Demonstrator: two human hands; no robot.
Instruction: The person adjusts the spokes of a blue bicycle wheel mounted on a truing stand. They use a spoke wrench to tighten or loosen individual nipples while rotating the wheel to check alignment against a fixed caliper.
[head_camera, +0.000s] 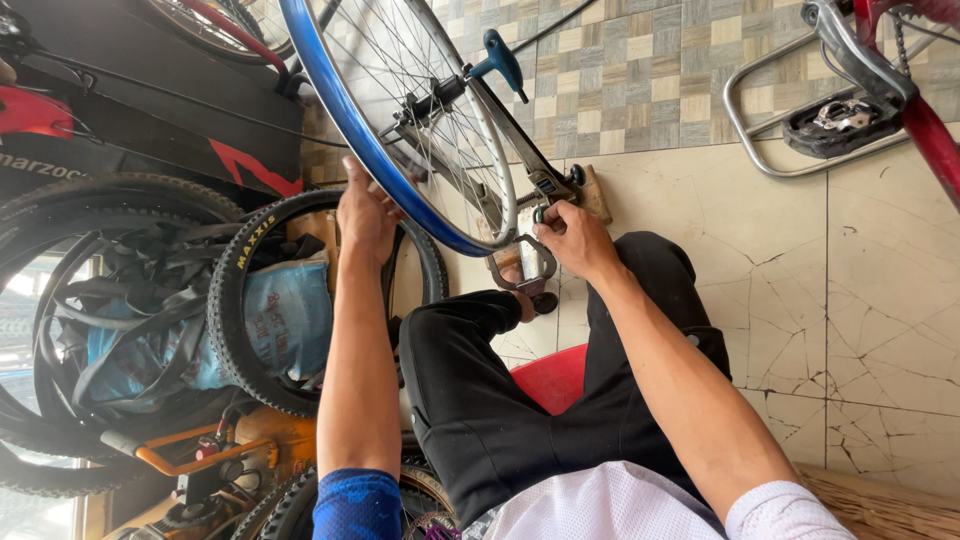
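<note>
A spoked bicycle wheel with a blue rim (330, 100) stands in a metal truing stand (520, 150) in front of me. My left hand (365, 215) rests against the lower part of the blue rim, fingers laid on its edge. My right hand (575, 238) is closed on a small black knob at the base of the stand, beside a metal bracket (522, 270). A blue-handled lever (503, 58) sticks out near the wheel's hub. I sit on a red stool (550, 378) in black trousers.
Black knobby tyres (240, 290) and loose inner tubes around a blue bag (290, 320) pile up at my left. An orange tool (200, 455) lies below them. A red bike frame with a pedal (840, 118) and a metal stand sit at upper right on cracked floor tiles.
</note>
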